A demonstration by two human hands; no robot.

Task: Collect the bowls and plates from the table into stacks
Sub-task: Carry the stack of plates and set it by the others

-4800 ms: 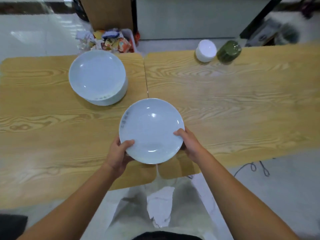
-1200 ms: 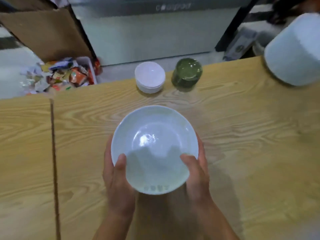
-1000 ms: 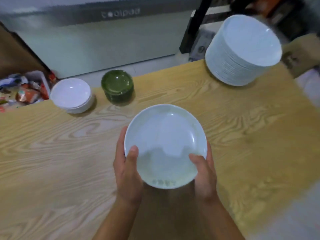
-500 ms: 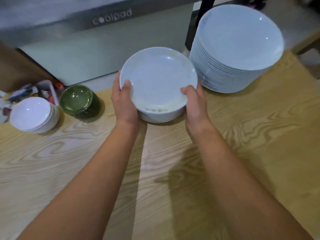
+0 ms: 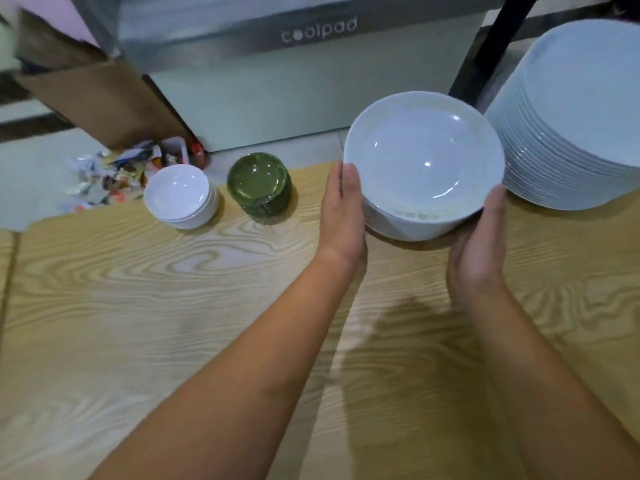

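Note:
A short stack of white deep plates (image 5: 422, 161) stands on the wooden table (image 5: 173, 306) near its far edge. My left hand (image 5: 343, 209) lies flat against the stack's left side, fingers straight, thumb off the rim. On the right side my right hand (image 5: 479, 247) has its palm turned toward the stack, fingertips just under the rim. Neither hand curls around the plates. A tall stack of white flat plates (image 5: 581, 116) rises close to the right. Left of my hands stand a stack of small white bowls (image 5: 180, 197) and a stack of green bowls (image 5: 259, 187).
Beyond the table's far edge are a grey cabinet (image 5: 294, 81), a brown cardboard sheet (image 5: 104, 95) and a bin of crumpled wrappers (image 5: 114, 174) on the floor. A dark post (image 5: 485, 53) rises behind the plates.
The stack of deep plates moved right and down onto the table beside the tall plate stack. Both thumbs came off the rim and my fingers straightened.

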